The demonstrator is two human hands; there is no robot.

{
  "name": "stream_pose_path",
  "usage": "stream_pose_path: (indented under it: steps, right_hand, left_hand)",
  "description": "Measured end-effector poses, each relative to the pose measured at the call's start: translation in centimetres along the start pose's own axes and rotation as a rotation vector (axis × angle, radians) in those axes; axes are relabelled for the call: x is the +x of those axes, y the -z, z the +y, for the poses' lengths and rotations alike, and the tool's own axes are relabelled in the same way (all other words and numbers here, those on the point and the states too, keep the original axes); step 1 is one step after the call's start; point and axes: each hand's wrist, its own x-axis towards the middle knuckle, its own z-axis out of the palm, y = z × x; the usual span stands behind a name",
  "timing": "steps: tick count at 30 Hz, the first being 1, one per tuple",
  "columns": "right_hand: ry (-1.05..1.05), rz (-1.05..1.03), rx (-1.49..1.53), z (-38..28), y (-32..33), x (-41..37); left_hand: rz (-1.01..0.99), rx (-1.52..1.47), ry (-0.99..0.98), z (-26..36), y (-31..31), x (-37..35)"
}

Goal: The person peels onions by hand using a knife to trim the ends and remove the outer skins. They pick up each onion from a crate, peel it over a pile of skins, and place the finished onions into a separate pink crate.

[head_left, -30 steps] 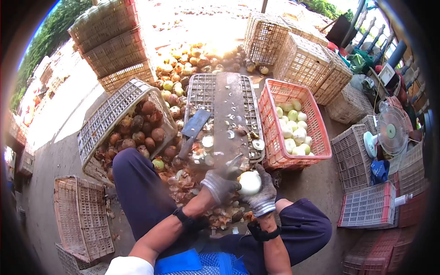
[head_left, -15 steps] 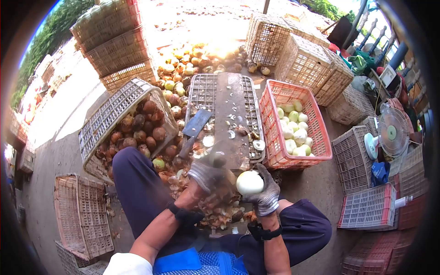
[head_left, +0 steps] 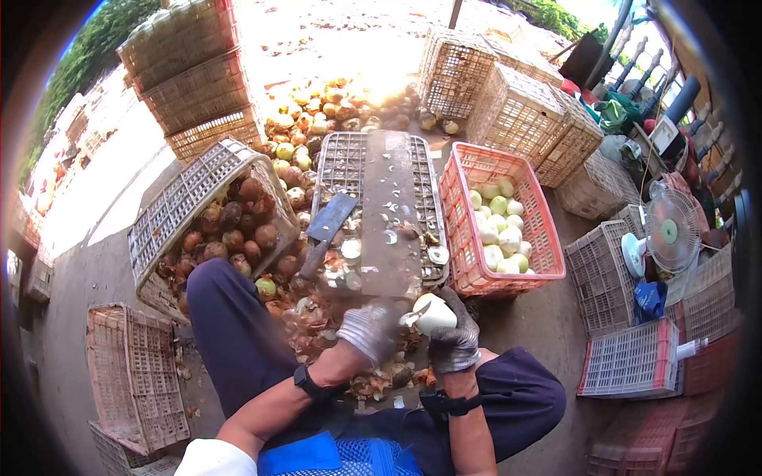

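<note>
My right hand (head_left: 454,341), in a grey-and-white work glove, grips a pale peeled onion (head_left: 437,315) from its right side. My left hand (head_left: 370,332), also gloved, is closed just left of the onion and partly smeared by motion. A thin, light sliver lies between its fingers and the onion; I cannot tell whether it is a blade or peel. Ahead of the hands, a dirty board (head_left: 389,222) lies across an upturned crate (head_left: 341,170), scattered with onion scraps. A cleaver (head_left: 332,218) with a dark handle rests at the board's left side.
A red crate (head_left: 548,238) of peeled onions stands to the right. At the left, a tipped crate (head_left: 186,210) holds unpeeled onions (head_left: 238,230); more onions (head_left: 305,119) are heaped behind. Peelings (head_left: 317,317) cover the ground below. Stacked crates (head_left: 516,111) and a fan (head_left: 671,230) stand farther right.
My left hand has shifted right and slightly down, closer to the onion. The onion is turned, with a light sliver now at its left edge. The whole view has shifted slightly.
</note>
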Motion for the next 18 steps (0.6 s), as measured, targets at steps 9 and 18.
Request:
stream_pose_path:
  steps: [9, 18]
  right_hand:
    - [-0.122, 0.037, 0.061, 0.8, 1.0, 0.3]
    - [0.044, -0.011, -0.046, 0.0, 0.7, 0.2]
  left_hand:
    - [-0.071, 0.101, 0.101, -0.2, -2.6, 0.8]
    - [0.045, 0.020, -0.036, -2.6, -1.5, 0.9]
